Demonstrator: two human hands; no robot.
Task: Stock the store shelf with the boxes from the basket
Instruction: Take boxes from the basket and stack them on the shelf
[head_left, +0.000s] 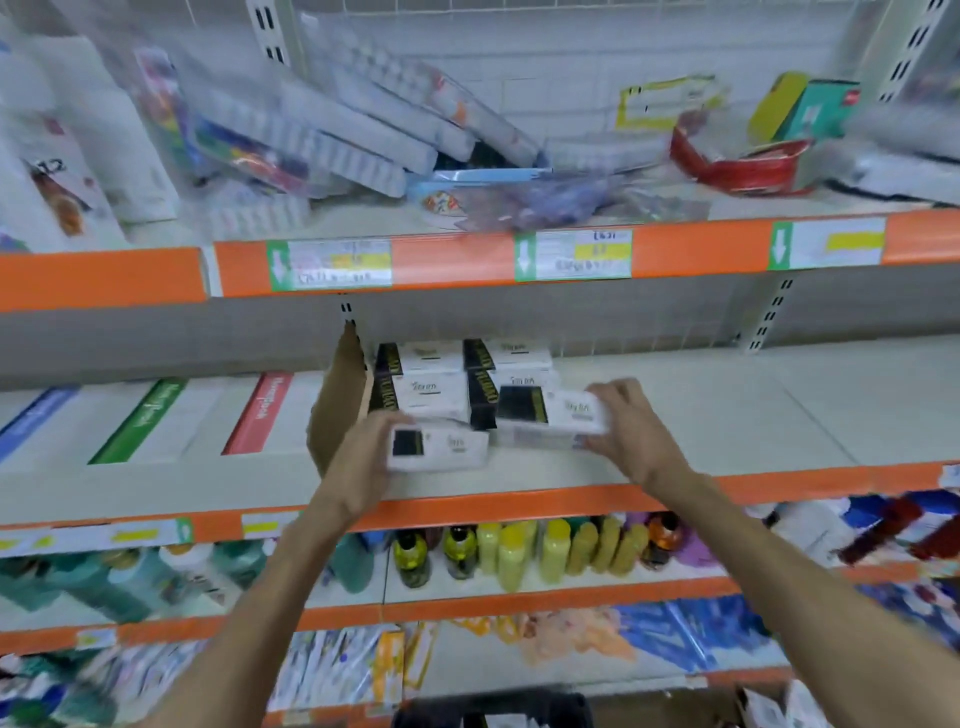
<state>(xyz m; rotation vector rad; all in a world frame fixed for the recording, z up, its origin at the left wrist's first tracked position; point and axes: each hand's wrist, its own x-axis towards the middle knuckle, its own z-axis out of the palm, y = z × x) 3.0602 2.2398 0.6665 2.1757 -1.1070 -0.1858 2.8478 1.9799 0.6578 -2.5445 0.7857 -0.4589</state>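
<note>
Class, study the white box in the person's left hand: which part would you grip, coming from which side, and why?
Grip the white box at its black-panelled left end, coming from the front-left: it lies flat and slim, and stacked boxes crowd behind.

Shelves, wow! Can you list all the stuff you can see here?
stacked boxes: at least four, white with black ends, middle shelf back
front box: one, white and black, middle shelf front
right box: one, white and black, just right of it
cardboard: one, brown, standing left of the stacks
striped packs: three, blue, green, red stripes, middle shelf left
bottles: many, yellow and dark, shelf below
price labels: three, white and green, top shelf edge
left grip: one, bare hand, holds the front box
right grip: one, bare hand, holds the right box
</note>
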